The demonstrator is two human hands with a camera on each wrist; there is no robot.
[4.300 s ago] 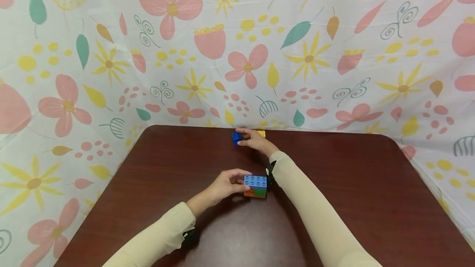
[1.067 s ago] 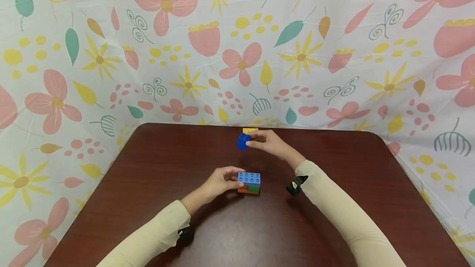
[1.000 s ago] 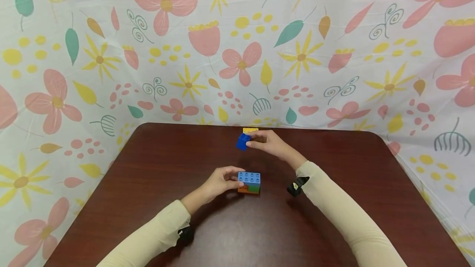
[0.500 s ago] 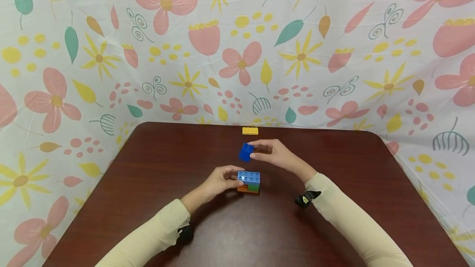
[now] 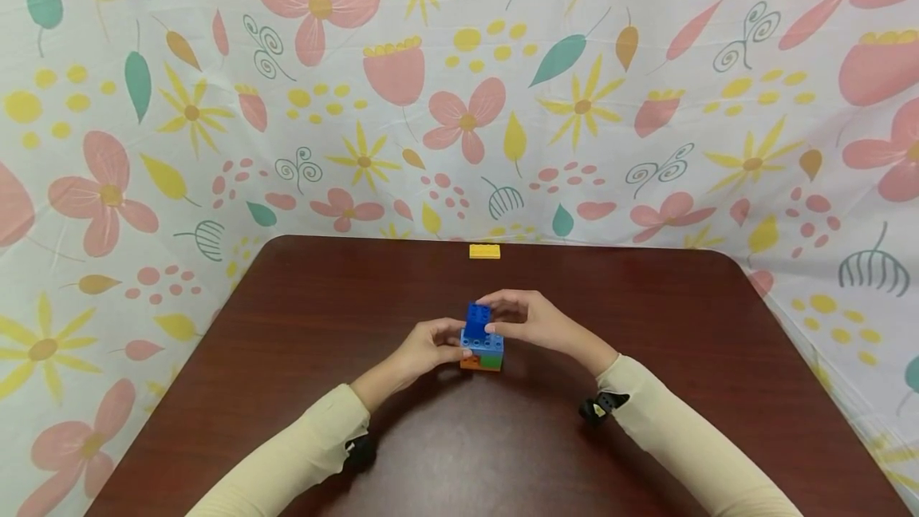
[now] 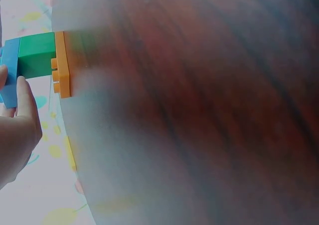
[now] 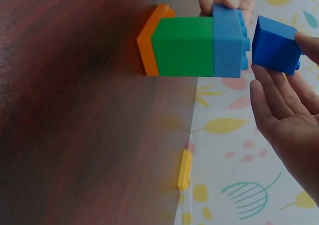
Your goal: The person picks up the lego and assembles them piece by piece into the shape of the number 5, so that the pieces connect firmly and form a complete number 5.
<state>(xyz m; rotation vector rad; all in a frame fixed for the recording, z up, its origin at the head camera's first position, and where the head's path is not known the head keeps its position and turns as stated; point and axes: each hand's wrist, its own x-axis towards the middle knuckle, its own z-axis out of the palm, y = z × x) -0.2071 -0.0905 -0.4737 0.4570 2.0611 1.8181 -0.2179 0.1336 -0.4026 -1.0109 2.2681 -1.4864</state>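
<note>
A small stack of toy building bricks stands mid-table: an orange base brick (image 6: 65, 75), a green brick (image 7: 182, 48) on it, and a light blue brick (image 7: 227, 48) with studs on top. My left hand (image 5: 428, 347) grips the light blue brick from the left, thumb at the near side. Between thumb and fingers my right hand (image 5: 538, 320) pinches a dark blue brick (image 5: 477, 321). That brick is slightly tilted. It hangs just above the stack's left part, with a narrow gap over the studs in the right wrist view.
A flat yellow brick (image 5: 484, 251) lies at the table's far edge. The dark brown table (image 5: 345, 286) backs onto a flower-printed cloth (image 5: 459, 54). Black wrist devices sit below both sleeves.
My right hand picked up the dark blue brick from the far side and brought it nearer, over the stack. The yellow brick came into full view. My left hand kept its grip on the stack.
</note>
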